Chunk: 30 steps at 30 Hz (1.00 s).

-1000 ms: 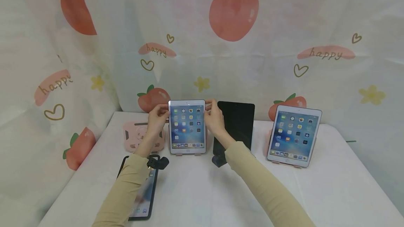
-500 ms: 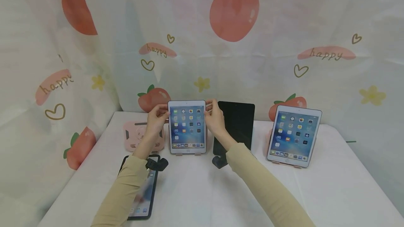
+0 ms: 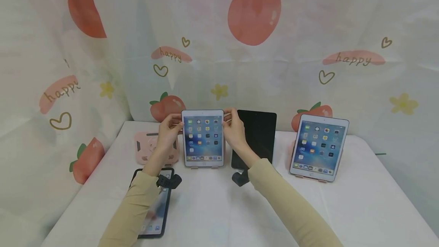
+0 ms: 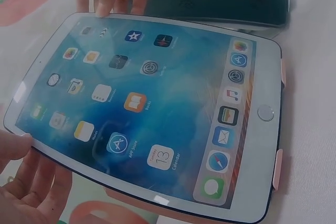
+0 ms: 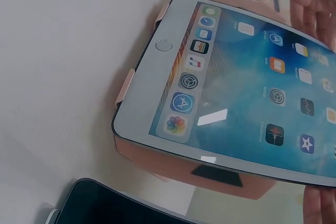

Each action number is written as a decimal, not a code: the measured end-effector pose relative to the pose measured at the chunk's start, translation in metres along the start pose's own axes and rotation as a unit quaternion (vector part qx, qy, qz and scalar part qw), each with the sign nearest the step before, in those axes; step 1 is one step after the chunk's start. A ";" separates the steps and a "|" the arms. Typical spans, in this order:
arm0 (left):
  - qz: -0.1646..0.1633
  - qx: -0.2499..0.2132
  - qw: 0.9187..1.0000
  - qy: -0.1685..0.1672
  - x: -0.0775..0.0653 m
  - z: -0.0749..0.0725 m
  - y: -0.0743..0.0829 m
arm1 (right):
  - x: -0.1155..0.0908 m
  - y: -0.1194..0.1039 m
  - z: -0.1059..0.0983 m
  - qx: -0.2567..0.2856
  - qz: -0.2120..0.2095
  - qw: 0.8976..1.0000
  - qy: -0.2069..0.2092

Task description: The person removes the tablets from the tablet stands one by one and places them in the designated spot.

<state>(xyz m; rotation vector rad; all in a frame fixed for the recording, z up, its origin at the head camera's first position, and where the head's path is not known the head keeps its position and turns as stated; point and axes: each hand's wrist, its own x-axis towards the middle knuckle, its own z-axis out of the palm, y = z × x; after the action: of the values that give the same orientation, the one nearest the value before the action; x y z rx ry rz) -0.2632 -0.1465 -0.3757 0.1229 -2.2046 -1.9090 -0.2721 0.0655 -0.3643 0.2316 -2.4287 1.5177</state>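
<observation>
A white tablet point(image 3: 204, 140) with a lit screen of app icons leans upright on a pink stand point(image 5: 168, 165). Two small pink lips point(image 4: 278, 169) catch its bottom edge. My left hand point(image 3: 168, 132) pinches the tablet's upper left side, thumb at the front edge and fingers behind. On the upper right side my right hand point(image 3: 236, 130) grips it likewise. In the left wrist view the left hand point(image 4: 34, 179) shows at the lower left corner. Only fingertips of the right hand point(image 5: 317, 205) appear in the right wrist view. The stand's back is hidden.
A pink stand point(image 3: 144, 146) sits left of the tablet. Right of it leans a dark-screened tablet point(image 3: 258, 132); farther right, another white tablet point(image 3: 319, 148) stands on a pink stand. A black-framed tablet point(image 3: 161, 209) lies under my left forearm. A fruit-print curtain point(image 3: 295, 71) hangs behind.
The held tablet's upper end has shifted very slightly left and down, both hands still on its sides. The other tablets and stands stay put.
</observation>
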 end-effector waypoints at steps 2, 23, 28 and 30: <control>-0.001 0.003 1.000 -0.001 -0.002 -0.001 0.001 | -0.001 0.000 -0.001 0.001 -0.001 1.000 0.002; 0.025 0.039 0.999 -0.023 -0.023 -0.009 0.009 | -0.018 -0.003 -0.014 0.018 -0.042 0.999 -0.012; 0.015 0.040 0.999 -0.029 -0.030 -0.011 0.012 | -0.024 -0.004 -0.017 0.035 -0.042 0.998 -0.023; 0.011 0.042 0.999 -0.030 -0.032 -0.011 0.013 | -0.026 -0.004 -0.018 0.041 -0.041 0.998 -0.026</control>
<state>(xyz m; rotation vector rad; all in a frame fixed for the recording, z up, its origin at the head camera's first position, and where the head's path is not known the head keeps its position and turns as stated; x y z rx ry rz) -0.2288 -0.1485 -0.3649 0.0541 -2.3160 -1.8316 -0.2435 0.0800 -0.3615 0.3873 -2.3672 1.5962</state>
